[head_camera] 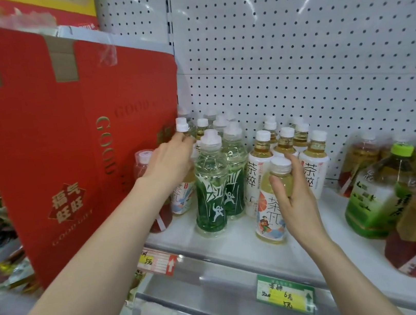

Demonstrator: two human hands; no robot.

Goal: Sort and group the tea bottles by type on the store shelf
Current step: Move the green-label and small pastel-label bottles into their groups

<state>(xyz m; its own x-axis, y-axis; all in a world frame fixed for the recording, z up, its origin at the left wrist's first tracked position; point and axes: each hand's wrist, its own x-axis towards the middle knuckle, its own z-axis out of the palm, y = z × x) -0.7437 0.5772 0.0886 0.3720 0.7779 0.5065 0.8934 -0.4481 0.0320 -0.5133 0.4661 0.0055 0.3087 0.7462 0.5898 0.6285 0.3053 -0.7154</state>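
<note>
On the white shelf (pixel 240 236) stand several tea bottles. My right hand (pixel 298 197) grips a pale yellow bottle with an illustrated white label (pixel 270 218) near the shelf's front. My left hand (pixel 170 163) reaches behind two green-patterned bottles (pixel 211 197) and holds a white-capped bottle (pixel 183 128) by its neck. Right of the green ones is a cluster of amber tea bottles with white labels (pixel 312 160). A red-drink bottle (pixel 145 166) stands at the far left, partly hidden by my left forearm.
A big red carton (pixel 64 141) leans over the shelf's left side. Large green and amber jugs (pixel 374 194) crowd the right end. White pegboard (pixel 306 48) backs the shelf. Price tags (pixel 286 294) hang along the front rail.
</note>
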